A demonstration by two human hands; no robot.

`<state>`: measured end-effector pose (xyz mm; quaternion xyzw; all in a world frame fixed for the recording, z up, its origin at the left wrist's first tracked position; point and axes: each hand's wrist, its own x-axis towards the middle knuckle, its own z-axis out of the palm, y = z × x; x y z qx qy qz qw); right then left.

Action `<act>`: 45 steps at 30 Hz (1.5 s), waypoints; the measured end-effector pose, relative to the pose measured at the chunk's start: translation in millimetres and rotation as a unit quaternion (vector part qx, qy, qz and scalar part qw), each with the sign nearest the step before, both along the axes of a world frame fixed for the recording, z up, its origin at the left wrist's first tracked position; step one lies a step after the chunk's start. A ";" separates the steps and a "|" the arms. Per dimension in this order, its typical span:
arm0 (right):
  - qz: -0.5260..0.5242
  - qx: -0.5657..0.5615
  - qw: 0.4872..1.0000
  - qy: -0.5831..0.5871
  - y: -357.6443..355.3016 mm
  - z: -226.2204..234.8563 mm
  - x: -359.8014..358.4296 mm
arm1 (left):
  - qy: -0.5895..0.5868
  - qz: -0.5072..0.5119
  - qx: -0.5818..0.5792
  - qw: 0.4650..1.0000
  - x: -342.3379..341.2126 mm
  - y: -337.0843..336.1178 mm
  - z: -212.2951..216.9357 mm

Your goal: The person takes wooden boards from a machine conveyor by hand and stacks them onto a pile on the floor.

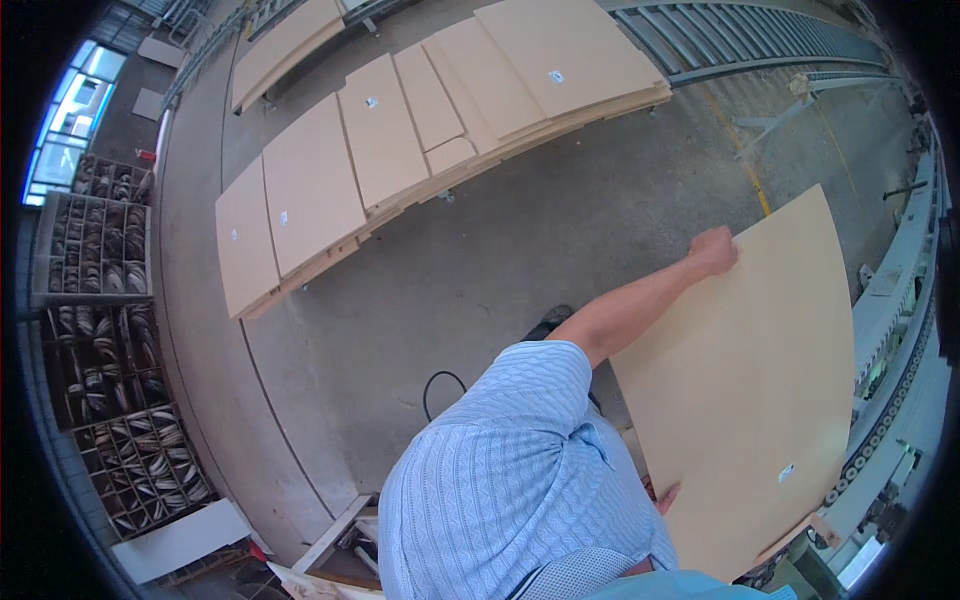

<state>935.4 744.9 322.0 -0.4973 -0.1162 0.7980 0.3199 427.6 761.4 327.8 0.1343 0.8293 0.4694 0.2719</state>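
A large beige board (750, 370) fills the right side of the view, with a small white label near its lower right edge. My left hand (712, 250) is closed over the board's far left edge, the arm stretched out straight. Lower down, my right hand (668, 497) is at the board's left edge. Only a few of its fingers show against the edge, and the rest is hidden behind the board and my blue sleeve. Along its right side the board lies beside a machine (885, 390) with a roller track.
Beige panels (400, 140) lie in stacks on a low support across the floor. Behind them on the right runs a roller conveyor (750, 40). Compartment racks (95, 245) holding coiled edging line the left side. A black hose (428, 390) loops on the floor near me.
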 end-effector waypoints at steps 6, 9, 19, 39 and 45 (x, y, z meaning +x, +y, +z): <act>0.031 -0.025 0.997 0.072 -52.8 -14.1 34.8 | 0.087 0.040 -0.006 0.995 14.8 -47.9 -8.0; -0.060 -0.028 0.986 0.153 -103.9 22.7 28.2 | 0.115 -0.023 -0.008 0.993 24.9 -49.2 -17.2; -0.233 0.097 0.955 0.155 -124.0 5.2 100.9 | -0.001 -0.045 0.030 0.999 28.9 -161.5 -7.4; -0.261 0.132 0.954 0.068 -254.6 -1.0 120.8 | -0.029 -0.042 0.104 0.993 74.9 -290.7 -3.7; -0.260 0.083 0.954 0.122 -280.9 8.6 175.9 | -0.008 -0.037 0.073 0.997 134.9 -325.2 5.6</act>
